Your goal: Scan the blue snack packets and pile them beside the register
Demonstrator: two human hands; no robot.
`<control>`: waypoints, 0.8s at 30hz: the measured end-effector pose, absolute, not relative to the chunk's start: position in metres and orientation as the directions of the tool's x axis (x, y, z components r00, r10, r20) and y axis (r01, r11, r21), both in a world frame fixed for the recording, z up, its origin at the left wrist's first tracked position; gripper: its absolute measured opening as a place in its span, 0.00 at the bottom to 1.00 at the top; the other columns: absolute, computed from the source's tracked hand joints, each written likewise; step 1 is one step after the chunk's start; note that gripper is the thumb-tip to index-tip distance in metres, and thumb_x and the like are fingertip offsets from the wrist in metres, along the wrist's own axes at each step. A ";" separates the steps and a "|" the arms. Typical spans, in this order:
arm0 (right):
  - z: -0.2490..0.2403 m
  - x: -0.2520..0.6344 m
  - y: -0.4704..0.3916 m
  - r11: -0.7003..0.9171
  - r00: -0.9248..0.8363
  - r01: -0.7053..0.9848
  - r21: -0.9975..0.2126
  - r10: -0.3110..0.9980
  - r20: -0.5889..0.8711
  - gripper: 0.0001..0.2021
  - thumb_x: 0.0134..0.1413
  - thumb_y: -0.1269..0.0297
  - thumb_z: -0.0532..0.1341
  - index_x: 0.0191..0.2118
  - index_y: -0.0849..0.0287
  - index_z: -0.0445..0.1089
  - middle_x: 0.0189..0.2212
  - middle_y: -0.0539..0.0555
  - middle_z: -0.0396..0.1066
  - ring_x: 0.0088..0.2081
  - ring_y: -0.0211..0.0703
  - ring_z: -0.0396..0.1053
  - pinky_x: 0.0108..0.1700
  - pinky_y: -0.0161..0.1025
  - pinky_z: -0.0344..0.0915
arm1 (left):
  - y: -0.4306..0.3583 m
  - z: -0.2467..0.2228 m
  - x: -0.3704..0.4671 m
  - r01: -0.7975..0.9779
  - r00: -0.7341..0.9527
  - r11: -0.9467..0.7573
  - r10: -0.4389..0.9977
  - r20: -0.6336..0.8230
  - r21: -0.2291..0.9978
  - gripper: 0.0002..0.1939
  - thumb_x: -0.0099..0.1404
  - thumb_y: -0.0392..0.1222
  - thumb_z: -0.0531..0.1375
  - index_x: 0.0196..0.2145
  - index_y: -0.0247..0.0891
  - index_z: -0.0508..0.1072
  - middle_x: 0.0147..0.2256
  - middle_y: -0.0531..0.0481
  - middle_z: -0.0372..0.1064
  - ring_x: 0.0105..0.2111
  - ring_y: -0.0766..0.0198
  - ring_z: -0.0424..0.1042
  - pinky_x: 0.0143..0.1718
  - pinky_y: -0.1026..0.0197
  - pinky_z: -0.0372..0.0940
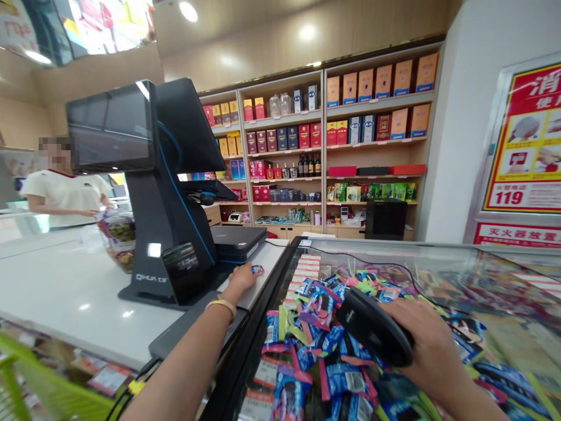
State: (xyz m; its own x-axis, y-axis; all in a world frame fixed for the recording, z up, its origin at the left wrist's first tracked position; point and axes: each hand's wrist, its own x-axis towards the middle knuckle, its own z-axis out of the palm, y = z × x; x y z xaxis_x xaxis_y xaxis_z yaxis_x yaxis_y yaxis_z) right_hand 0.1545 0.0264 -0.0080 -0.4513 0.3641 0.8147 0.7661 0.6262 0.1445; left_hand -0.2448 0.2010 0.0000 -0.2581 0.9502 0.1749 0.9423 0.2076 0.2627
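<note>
My right hand (427, 330) is wrapped round a black handheld barcode scanner (372, 327), held above a spread of wrapped snacks (346, 380) in blue, pink and green packets. The scanner's head points to the upper left, and its cable (372, 263) trails across the glass. My left hand (242, 279), a bangle at its wrist, reaches forward over the counter's edge beside the cash register. A small blue-and-red wrapped snack (258, 269) shows at its fingertips; the fingers are closed and partly hidden.
The dark dual-screen register (166, 228) stands on the white counter (87, 316). Behind it are a bag of goods (118, 237) and a person (65, 187). A glass display case (460, 251) borders the snacks. A green basket (30, 374) is at lower left; shelves (377, 155) line the back wall.
</note>
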 end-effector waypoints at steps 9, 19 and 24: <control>-0.012 0.154 0.027 0.627 -0.439 0.770 0.113 0.392 0.809 0.16 0.47 0.61 0.62 0.45 0.55 0.68 0.34 0.55 0.75 0.35 0.47 0.73 0.37 0.40 0.62 | 0.194 -0.002 -0.241 0.951 -0.254 0.201 0.942 0.222 0.233 0.18 0.52 0.42 0.64 0.41 0.34 0.75 0.44 0.33 0.73 0.47 0.44 0.71 0.47 0.53 0.64; -0.007 0.150 0.024 0.632 -0.413 0.769 0.092 0.383 0.826 0.15 0.49 0.59 0.60 0.45 0.55 0.68 0.35 0.56 0.75 0.34 0.48 0.73 0.36 0.40 0.62 | 0.136 0.012 -0.192 0.830 -0.207 -0.246 0.698 0.686 0.501 0.26 0.53 0.35 0.61 0.51 0.34 0.69 0.41 0.44 0.62 0.44 0.56 0.68 0.51 0.57 0.64; -0.005 0.138 0.019 0.637 -0.370 0.770 0.032 0.405 0.836 0.13 0.50 0.58 0.61 0.42 0.57 0.69 0.32 0.54 0.74 0.33 0.45 0.71 0.36 0.41 0.59 | 0.089 0.019 -0.160 0.697 -0.119 -0.495 0.633 0.765 0.519 0.27 0.53 0.36 0.62 0.52 0.43 0.71 0.38 0.48 0.59 0.41 0.58 0.67 0.46 0.55 0.66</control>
